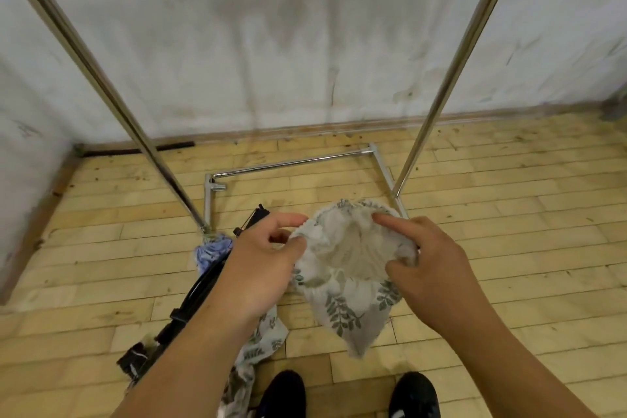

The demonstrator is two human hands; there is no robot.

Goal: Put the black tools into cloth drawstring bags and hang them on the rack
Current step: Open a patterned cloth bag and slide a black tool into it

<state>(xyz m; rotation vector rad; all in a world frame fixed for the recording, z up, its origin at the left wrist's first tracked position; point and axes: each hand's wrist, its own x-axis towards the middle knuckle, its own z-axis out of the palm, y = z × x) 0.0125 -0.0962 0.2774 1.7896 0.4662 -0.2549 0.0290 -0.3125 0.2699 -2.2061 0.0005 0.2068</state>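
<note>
- Left hand [264, 258]: forearm comes in from the lower left, back of the hand up. Thumb and index finger pinch the left rim of the leaf-print drawstring bag [346, 312]; the other fingers are curled beneath and mostly hidden.
- Right hand [437, 268]: forearm comes in from the lower right. Thumb clamps bunched cloth at the right rim, and the index finger reaches straight over the mouth. How the remaining fingers lie I cannot tell.
- Both hands hold the bag between them at the same height, with its mouth spread wide and facing up. The pale inside shows and the body sags down, clear of the wooden floor [509, 214].
- Black tools [196, 285]: lying on the floor, partly under the left forearm, near the left upright.
- Rack [288, 163]: chrome base frame on the floor ahead, with two uprights rising out of view.
- Blue cloth bag [213, 248] lies at the foot of the left upright.
- Second leaf-print bag [264, 339] lies crumpled on the floor.
- Black shoes [285, 390] at the bottom edge.
</note>
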